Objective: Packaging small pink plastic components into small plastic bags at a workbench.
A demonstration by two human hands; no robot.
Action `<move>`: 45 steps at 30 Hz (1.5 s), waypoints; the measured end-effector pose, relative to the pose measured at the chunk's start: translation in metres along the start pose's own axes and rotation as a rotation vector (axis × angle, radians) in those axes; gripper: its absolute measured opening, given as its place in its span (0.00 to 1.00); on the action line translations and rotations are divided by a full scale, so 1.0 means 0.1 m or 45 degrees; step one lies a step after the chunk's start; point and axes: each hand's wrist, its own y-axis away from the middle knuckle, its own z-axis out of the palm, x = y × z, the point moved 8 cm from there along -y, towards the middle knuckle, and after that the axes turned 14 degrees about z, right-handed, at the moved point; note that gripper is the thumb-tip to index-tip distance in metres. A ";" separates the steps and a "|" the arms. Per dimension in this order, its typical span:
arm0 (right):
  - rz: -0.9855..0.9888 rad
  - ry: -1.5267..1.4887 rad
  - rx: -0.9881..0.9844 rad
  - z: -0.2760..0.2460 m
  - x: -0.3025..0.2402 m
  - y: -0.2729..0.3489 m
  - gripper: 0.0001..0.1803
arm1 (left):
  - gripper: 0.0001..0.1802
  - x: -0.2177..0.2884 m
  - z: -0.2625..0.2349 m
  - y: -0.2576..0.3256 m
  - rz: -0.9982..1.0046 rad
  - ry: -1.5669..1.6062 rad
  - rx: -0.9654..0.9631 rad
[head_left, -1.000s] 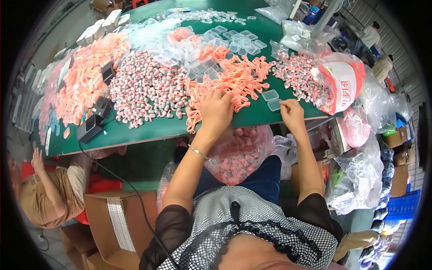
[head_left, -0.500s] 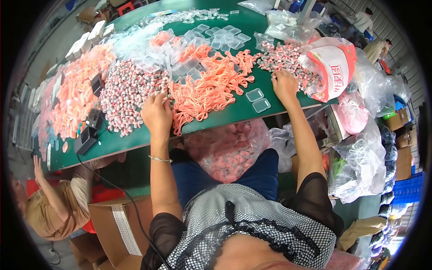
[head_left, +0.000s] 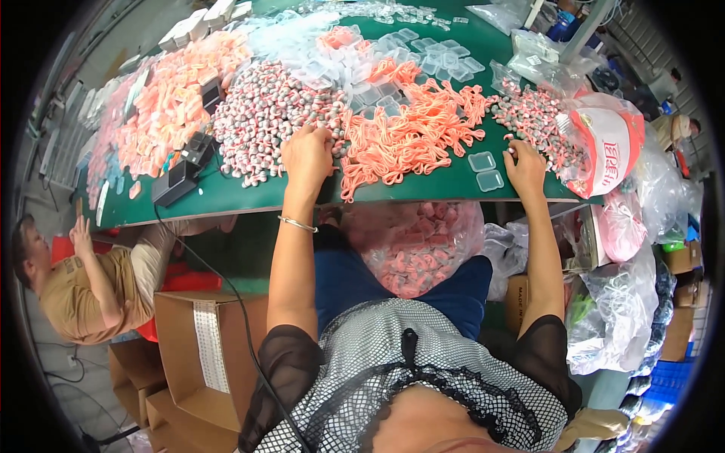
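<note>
My left hand [head_left: 308, 157] is at the right front edge of a heap of small rounded pink-and-grey pieces [head_left: 260, 113]. Its fingers are curled down, and whatever they grip is hidden. Farther right, my right hand [head_left: 526, 167] pinches a small pink-and-grey piece [head_left: 512, 151] between thumb and fingertips. It hovers near the front edge of a second heap of such pieces [head_left: 532, 121]. Beside that hand, a clear hinged plastic case [head_left: 483, 171] lies unfolded on the green table [head_left: 249, 198]. Looped orange cords [head_left: 408, 128] are piled between my hands.
Clear cases [head_left: 449, 59] lie behind the cords. Orange pieces [head_left: 177, 98] and black boxes [head_left: 175, 181] with a cable are at left. A red-and-white bag [head_left: 608, 143] stands at right. A co-worker [head_left: 91, 279] sits at left. Below the table edge is a bag of pink pieces [head_left: 423, 249].
The whole view has shifted, so the table appears farther right and higher. My right hand has drawn back slightly from the right heap, fingers pinched. My left hand remains at its heap.
</note>
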 end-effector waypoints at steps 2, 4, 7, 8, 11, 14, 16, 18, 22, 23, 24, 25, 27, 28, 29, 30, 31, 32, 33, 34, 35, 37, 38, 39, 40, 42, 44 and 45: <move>-0.005 -0.043 -0.016 -0.01 -0.02 0.01 0.08 | 0.06 -0.02 0.00 -0.01 0.036 -0.045 0.007; 0.059 -0.165 -0.069 0.03 0.02 0.01 0.09 | 0.05 -0.07 -0.01 0.03 -0.010 0.123 0.119; 0.195 -0.431 -0.156 0.05 0.12 0.07 0.09 | 0.07 -0.05 -0.09 0.01 -0.095 0.366 0.170; 0.203 -0.426 -0.151 0.04 0.14 0.11 0.09 | 0.06 -0.08 -0.03 0.04 -0.314 0.714 0.166; 0.173 -0.837 -0.221 -0.01 0.10 0.21 0.11 | 0.07 0.01 0.14 0.06 -0.448 1.368 0.328; 0.234 -1.017 -0.308 -0.02 0.13 0.30 0.09 | 0.12 0.45 0.22 0.03 -0.418 1.742 0.234; 0.275 -1.086 -0.367 0.00 0.06 0.33 0.08 | 0.12 0.74 0.29 0.06 -0.418 1.887 0.199; 0.289 -1.100 -0.398 0.03 0.10 0.36 0.07 | 0.11 1.11 0.43 0.08 -0.523 2.123 0.089; 0.349 -1.165 -0.458 0.05 0.06 0.42 0.06 | 0.10 1.72 0.55 0.04 -0.356 2.137 0.031; 0.363 -1.152 -0.442 0.03 0.06 0.43 0.06 | 0.11 1.85 0.62 0.04 -0.416 2.133 -0.006; 0.367 -1.147 -0.436 0.01 0.06 0.44 0.06 | 0.12 1.95 0.68 0.03 -0.405 2.093 -0.013; 0.353 -1.138 -0.428 -0.02 0.04 0.44 0.06 | 0.09 2.01 0.74 0.03 -0.400 2.087 0.018; 0.340 -1.128 -0.420 -0.06 0.00 0.45 0.06 | 0.07 2.06 0.87 0.00 -0.288 1.834 0.051; 0.308 -1.056 -0.413 -0.09 -0.04 0.46 0.07 | 0.07 2.10 0.92 0.00 -0.288 1.835 0.051; 0.276 -0.985 -0.408 -0.10 -0.08 0.47 0.07 | 0.06 2.12 0.88 -0.01 -0.184 1.672 0.115; 0.268 -0.951 -0.420 -0.09 -0.08 0.49 0.07 | 0.06 2.16 0.80 -0.04 -0.079 1.510 0.175; 0.270 -0.949 -0.419 -0.09 -0.07 0.50 0.07 | 0.06 2.19 0.79 -0.05 -0.079 1.512 0.173; 0.276 -0.923 -0.414 -0.08 -0.07 0.52 0.07 | 0.07 2.21 0.77 -0.06 -0.053 1.487 0.180; 0.281 -0.898 -0.413 -0.08 -0.10 0.54 0.07 | 0.07 2.22 0.75 -0.06 -0.030 1.459 0.188; 0.281 -0.899 -0.415 -0.09 -0.14 0.57 0.07 | 0.07 2.22 0.76 -0.05 -0.033 1.459 0.186; 0.305 -0.917 -0.412 -0.09 -0.18 0.60 0.08 | 0.07 2.20 0.78 -0.04 -0.048 1.445 0.192; 0.332 -0.932 -0.408 -0.12 -0.19 0.60 0.08 | 0.07 2.19 0.78 -0.05 -0.062 1.435 0.195; 0.333 -0.981 -0.408 -0.12 -0.19 0.60 0.08 | 0.06 2.21 0.77 -0.06 -0.030 1.402 0.176; 0.333 -1.032 -0.410 -0.13 -0.20 0.60 0.08 | 0.06 2.21 0.76 -0.07 0.000 1.367 0.158; 0.334 -1.031 -0.413 -0.14 -0.21 0.60 0.08 | 0.06 2.21 0.78 -0.09 -0.003 1.367 0.158; 0.238 -0.906 -0.384 -0.19 -0.26 0.59 0.08 | 0.06 2.27 0.71 -0.13 0.194 1.156 0.226; 0.195 -0.820 -0.387 -0.16 -0.29 0.60 0.07 | 0.05 2.31 0.79 -0.16 0.200 1.076 0.164; 0.152 -0.736 -0.387 -0.15 -0.31 0.60 0.07 | 0.05 2.34 0.83 -0.17 0.209 0.996 0.102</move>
